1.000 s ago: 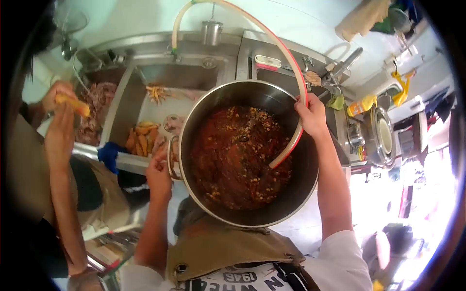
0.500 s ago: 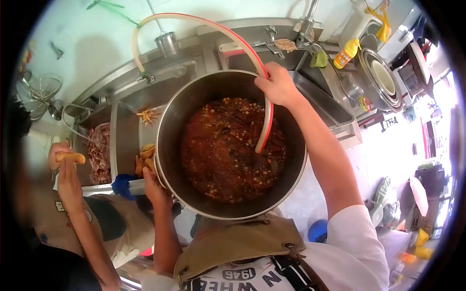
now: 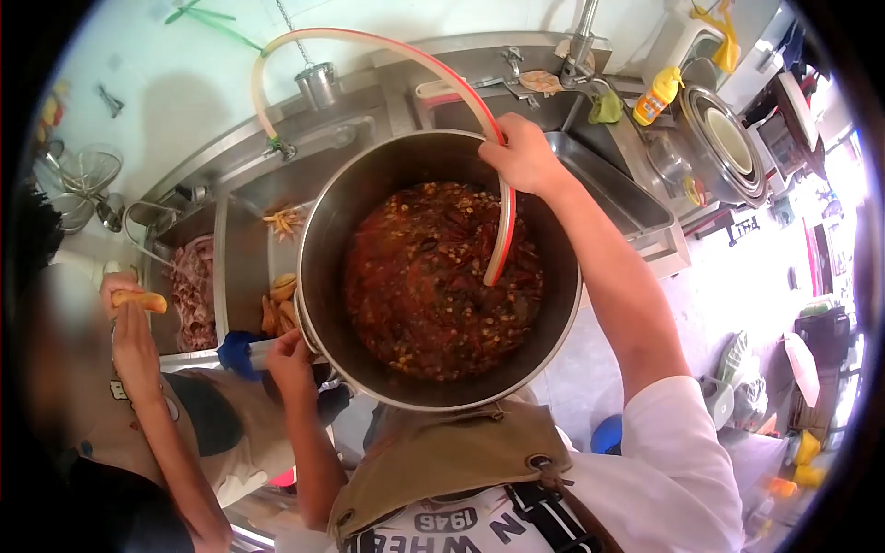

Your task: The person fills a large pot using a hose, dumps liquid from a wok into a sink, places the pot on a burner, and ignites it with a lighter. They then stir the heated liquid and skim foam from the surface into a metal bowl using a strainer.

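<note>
A large metal pot (image 3: 312,198) stands in front of me, holding a dark red broth (image 3: 396,276) with chillies and pale seeds. My right hand (image 3: 524,155) is closed around a clear hose with a red stripe (image 3: 502,241) over the pot's far right rim. The hose arches from the tap (image 3: 279,147), and its end hangs down at the broth; whether it touches cannot be told. My left hand (image 3: 291,367) is by the pot's left side handle (image 3: 307,334), fingers bent and drawn together. What is between them, if anything, is hidden.
At left, another person's hands (image 3: 136,346) hold a yellowish, long piece of food (image 3: 138,300). Raw meat (image 3: 194,286) lies in the left sink; yellow pieces (image 3: 282,221) lie in the middle one. A yellow bottle (image 3: 658,96) and stacked bowls (image 3: 724,138) stand right.
My left hand has shifted slightly down and its fingers have drawn together near the pot handle. My right hand keeps the hose nearly in place. The broth's surface has moved.
</note>
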A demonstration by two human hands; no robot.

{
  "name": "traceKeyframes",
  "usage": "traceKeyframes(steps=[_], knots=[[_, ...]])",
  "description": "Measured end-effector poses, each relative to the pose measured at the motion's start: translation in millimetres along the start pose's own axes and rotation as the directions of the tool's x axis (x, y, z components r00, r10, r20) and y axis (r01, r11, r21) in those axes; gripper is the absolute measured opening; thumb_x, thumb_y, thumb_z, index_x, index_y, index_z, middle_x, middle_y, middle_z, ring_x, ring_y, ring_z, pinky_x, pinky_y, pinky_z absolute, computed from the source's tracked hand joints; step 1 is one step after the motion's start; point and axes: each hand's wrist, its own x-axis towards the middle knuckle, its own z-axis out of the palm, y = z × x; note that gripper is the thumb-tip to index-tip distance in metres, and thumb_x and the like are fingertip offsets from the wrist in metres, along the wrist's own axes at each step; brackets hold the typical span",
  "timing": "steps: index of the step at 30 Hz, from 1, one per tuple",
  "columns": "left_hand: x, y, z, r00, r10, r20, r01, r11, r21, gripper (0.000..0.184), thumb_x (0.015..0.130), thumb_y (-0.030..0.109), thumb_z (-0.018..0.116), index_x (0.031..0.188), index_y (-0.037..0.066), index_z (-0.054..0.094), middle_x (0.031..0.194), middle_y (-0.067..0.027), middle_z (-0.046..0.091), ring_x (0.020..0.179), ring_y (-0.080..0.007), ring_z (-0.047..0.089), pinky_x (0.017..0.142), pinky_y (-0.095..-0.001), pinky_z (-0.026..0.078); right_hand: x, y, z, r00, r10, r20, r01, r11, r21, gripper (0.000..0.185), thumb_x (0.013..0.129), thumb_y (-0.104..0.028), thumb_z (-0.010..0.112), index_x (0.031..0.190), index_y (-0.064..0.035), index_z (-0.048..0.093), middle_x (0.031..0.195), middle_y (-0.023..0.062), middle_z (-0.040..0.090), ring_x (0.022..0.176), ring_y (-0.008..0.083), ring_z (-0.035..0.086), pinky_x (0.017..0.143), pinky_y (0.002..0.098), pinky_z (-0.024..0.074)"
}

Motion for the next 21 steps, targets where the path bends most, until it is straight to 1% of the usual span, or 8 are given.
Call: traceKeyframes(steps=[8,11,14,15,16,18,19,21], knots=[[-0.3,4.3,2.4,0.986,-0.099,-0.132,0.105,0.994,0.042,0.054,0.092,0.049,0.045,0.101,-0.001,0.063,0.093,-0.0090,0.065,0.080,-0.0200,0.059,0.074,-0.0343,0.046,-1.3,-5.1,-1.7,1.000,-0.026,0.006,0.026,0.999,-0.042,0.028,0.075,-0.022,0.059,0.079,0.0055,0.059,0.088,0.0235,0.054,0.084,0.0392,0.054,0.078,0.0430,0.0430],[12.0,21.6,13.6,0.969,-0.227,-0.098,0.217,0.970,-0.109,0.068,0.093,0.056,0.030,0.109,-0.001,0.062,0.105,-0.0149,0.064,0.095,-0.0225,0.057,0.083,-0.0308,0.040,-0.3,-0.4,0.9,1.000,-0.021,0.000,0.021,0.999,-0.050,0.028,0.074,-0.022,0.059,0.077,0.0055,0.058,0.087,0.0229,0.054,0.083,0.0391,0.054,0.078,0.0430,0.0430],[84.2,-12.4,7.0,0.981,-0.186,0.059,0.195,0.938,-0.286,0.070,0.092,0.057,0.032,0.108,-0.005,0.061,0.110,-0.0168,0.061,0.100,-0.0236,0.057,0.089,-0.0327,0.040,0.6,-5.1,-1.3,1.000,-0.019,-0.004,0.018,0.998,-0.054,0.027,0.073,-0.021,0.059,0.074,0.0053,0.056,0.086,0.0226,0.053,0.082,0.0390,0.054,0.076,0.0429,0.0429],[79.2,22.9,24.1,0.988,-0.154,-0.020,0.146,0.966,-0.215,0.072,0.092,0.057,0.033,0.107,-0.008,0.060,0.109,-0.0171,0.062,0.102,-0.0244,0.057,0.093,-0.0337,0.039,-0.1,-4.0,-1.1,1.000,-0.023,-0.014,0.022,0.999,-0.034,0.027,0.073,-0.021,0.059,0.074,0.0052,0.056,0.085,0.0224,0.053,0.082,0.0390,0.053,0.076,0.0428,0.0429],[118.2,2.5,22.8,0.981,-0.192,0.029,0.192,0.938,-0.287,0.072,0.091,0.058,0.035,0.108,-0.008,0.059,0.109,-0.0173,0.062,0.101,-0.0246,0.058,0.091,-0.0331,0.040,0.5,-3.0,1.2,0.999,-0.031,-0.027,0.031,0.999,-0.011,0.026,0.072,-0.021,0.059,0.073,0.0050,0.055,0.085,0.0223,0.053,0.081,0.0390,0.053,0.075,0.0427,0.0428],[146.3,22.2,51.6,0.991,-0.107,-0.079,0.089,0.976,-0.198,0.068,0.090,0.056,0.036,0.102,-0.006,0.062,0.104,-0.0163,0.063,0.097,-0.0236,0.059,0.087,-0.0327,0.042,3.9,3.1,5.4,0.998,-0.021,-0.056,0.021,1.000,-0.001,0.025,0.072,-0.020,0.058,0.074,0.0048,0.056,0.081,0.0217,0.053,0.078,0.0381,0.054,0.073,0.0416,0.0434],[167.4,31.2,64.1,0.979,-0.177,-0.099,0.162,0.976,-0.147,0.064,0.090,0.055,0.038,0.097,-0.003,0.064,0.098,-0.0140,0.065,0.091,-0.0217,0.059,0.081,-0.0315,0.043,4.6,4.1,5.9,0.999,-0.008,-0.054,0.008,1.000,0.009,0.025,0.072,-0.020,0.058,0.076,0.0050,0.056,0.080,0.0209,0.053,0.077,0.0359,0.055,0.072,0.0404,0.0436],[218.8,32.6,82.1,0.995,-0.080,-0.052,0.079,0.997,-0.019,0.060,0.089,0.053,0.040,0.086,-0.002,0.065,0.085,-0.0115,0.064,0.077,-0.0191,0.057,0.068,-0.0350,0.043,4.7,3.5,6.8,0.998,0.052,-0.044,-0.049,0.998,0.050,0.025,0.072,-0.019,0.058,0.080,0.0054,0.057,0.080,0.0193,0.053,0.076,0.0317,0.055,0.071,0.0378,0.0439]])
